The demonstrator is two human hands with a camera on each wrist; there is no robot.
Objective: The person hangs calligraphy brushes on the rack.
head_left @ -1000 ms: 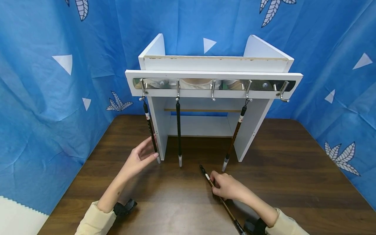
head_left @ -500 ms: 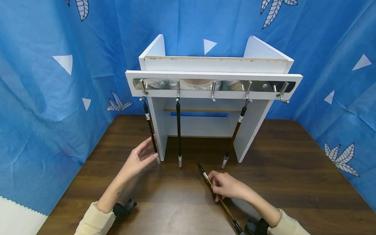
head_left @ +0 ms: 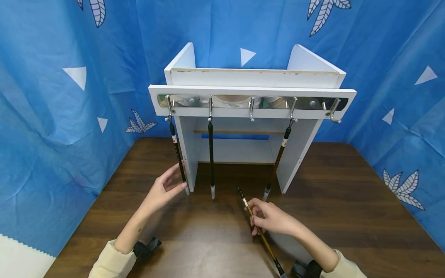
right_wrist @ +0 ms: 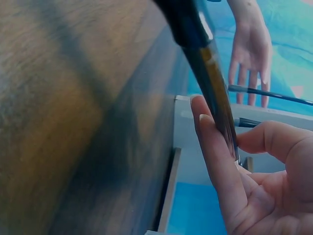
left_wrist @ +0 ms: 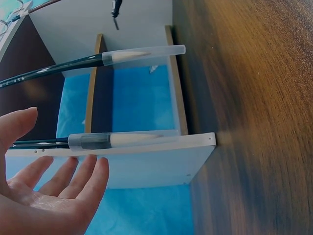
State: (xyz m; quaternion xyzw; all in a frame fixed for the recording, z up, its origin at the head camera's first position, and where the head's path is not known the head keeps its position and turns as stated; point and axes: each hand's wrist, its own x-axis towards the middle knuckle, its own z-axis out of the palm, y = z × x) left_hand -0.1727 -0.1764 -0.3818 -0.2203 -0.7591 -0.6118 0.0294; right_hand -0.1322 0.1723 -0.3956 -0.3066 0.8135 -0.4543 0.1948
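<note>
My right hand pinches a calligraphy brush by its brown handle, above the table. The brush slants, with its loop end pointing to the rack and its capped end toward me. In the right wrist view, thumb and fingers meet on the handle. My left hand is held with relaxed, spread fingers around the lower part of a dark brush hanging from the leftmost hook. The left wrist view shows its thumb and fingers apart, beside that brush's clear cap. Another dark brush and a brown brush also hang.
A white rack stands at the back, with a row of metal hooks along its front rail. The middle hook and the far right hook bear nothing. A brown wooden table lies below, and blue cloth surrounds it.
My right hand has lifted the brush a little and brought its loop end nearer the rack. The left hand has stayed in place beside the leftmost brush.
</note>
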